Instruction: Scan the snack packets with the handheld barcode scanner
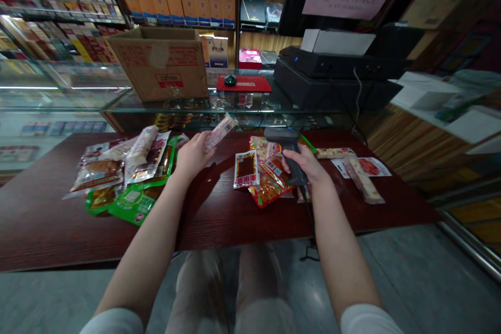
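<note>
Right hand (305, 164) wrapped around grip of dark grey handheld barcode scanner (289, 154), cable trailing below. Left hand (193, 154) pinches long pale pink sealed snack packet (221, 130), raised off dark red wooden table (235, 214) (label side unclear). Loose snack pouches both sides; brown cardboard box (162, 62) beyond left hand

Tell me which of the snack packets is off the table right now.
The long, pale snack packet pinched in the left hand. The other snack packets lie flat on the dark red table; the right hand grips a barcode scanner.
</note>
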A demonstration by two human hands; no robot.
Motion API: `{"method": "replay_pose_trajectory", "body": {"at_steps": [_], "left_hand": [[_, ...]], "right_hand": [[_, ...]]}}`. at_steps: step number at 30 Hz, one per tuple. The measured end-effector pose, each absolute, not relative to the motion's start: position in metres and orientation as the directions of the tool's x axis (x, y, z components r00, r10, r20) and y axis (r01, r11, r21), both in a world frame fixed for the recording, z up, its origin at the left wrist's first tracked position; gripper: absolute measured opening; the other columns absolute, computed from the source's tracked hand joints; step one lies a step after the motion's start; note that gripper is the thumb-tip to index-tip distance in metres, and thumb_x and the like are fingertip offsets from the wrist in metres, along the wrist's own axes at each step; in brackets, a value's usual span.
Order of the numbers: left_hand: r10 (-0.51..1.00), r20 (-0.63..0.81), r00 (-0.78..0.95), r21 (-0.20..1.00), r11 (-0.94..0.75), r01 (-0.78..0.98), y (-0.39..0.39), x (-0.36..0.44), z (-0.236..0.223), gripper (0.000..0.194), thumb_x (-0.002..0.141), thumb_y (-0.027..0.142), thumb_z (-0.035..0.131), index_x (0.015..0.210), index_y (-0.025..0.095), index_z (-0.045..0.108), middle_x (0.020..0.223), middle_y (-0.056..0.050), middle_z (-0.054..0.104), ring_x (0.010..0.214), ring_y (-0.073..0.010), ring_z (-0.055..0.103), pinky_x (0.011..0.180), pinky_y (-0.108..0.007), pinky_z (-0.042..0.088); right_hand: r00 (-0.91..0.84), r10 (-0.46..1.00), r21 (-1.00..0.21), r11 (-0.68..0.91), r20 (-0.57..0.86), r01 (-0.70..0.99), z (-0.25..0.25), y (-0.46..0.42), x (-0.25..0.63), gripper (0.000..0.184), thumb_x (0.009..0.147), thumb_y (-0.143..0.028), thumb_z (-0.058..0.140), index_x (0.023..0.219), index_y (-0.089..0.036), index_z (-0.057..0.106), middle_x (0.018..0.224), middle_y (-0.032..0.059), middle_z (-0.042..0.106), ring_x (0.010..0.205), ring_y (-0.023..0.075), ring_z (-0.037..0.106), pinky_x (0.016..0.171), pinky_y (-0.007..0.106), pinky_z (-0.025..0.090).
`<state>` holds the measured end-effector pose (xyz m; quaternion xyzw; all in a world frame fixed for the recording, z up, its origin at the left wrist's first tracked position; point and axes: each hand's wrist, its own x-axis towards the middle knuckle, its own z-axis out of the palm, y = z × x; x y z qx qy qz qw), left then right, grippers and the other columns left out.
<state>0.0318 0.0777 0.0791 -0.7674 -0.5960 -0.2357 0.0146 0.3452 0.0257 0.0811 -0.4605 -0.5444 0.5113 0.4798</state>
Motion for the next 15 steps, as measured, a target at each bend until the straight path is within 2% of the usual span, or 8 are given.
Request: {"method": "replay_pose_trajectory", "body": {"at_steps": [6, 12, 15], "left_hand": [[0.897, 0.366, 0.248, 0.219, -0.342, 0.914, 0.0747, 0.0362, 0.0787, 0.045, 0.089, 0.037, 0.056, 0.133, 0.026, 0.055, 0.125, -0.006, 0.067, 0.106, -0.0249, 0.066, 0.082, -0.032, 0.051], [0.880, 0.373, 0.294, 0.176, -0.378, 0.909, 0.0739, 0.0393, 0.0762, 0.044, 0.091, 0.037, 0.053, 0.133, 0.024, 0.055, 0.127, -0.008, 0.066, 0.104, -0.0256, 0.066, 0.080, -0.033, 0.051], [0.871, 0.380, 0.311, 0.161, -0.394, 0.905, 0.0734, 0.0400, 0.0770, 0.045, 0.090, 0.037, 0.052, 0.133, 0.023, 0.056, 0.122, -0.008, 0.068, 0.104, -0.0268, 0.066, 0.084, -0.036, 0.050]], "right_hand": [[-0.211, 0.972, -0.994, 0.109, 0.103, 0.015, 0.0822, 0.0219, 0.3421, 0.036, 0.078, -0.049, 0.072, 0.086, -0.020, 0.052, 0.051, -0.0041, 0.056, 0.043, 0.0100, 0.045, 0.044, 0.024, 0.034], [-0.199, 0.973, -0.992, 0.124, 0.115, 0.032, 0.0795, 0.0228, 0.3405, 0.035, 0.080, -0.049, 0.070, 0.088, -0.020, 0.052, 0.051, -0.0047, 0.054, 0.043, 0.0103, 0.044, 0.044, 0.024, 0.033], [-0.174, 0.980, -0.994, 0.106, 0.100, 0.027, 0.0806, 0.0226, 0.3403, 0.034, 0.079, -0.048, 0.070, 0.087, -0.020, 0.051, 0.051, -0.0044, 0.055, 0.043, 0.0104, 0.045, 0.044, 0.024, 0.033]]}}
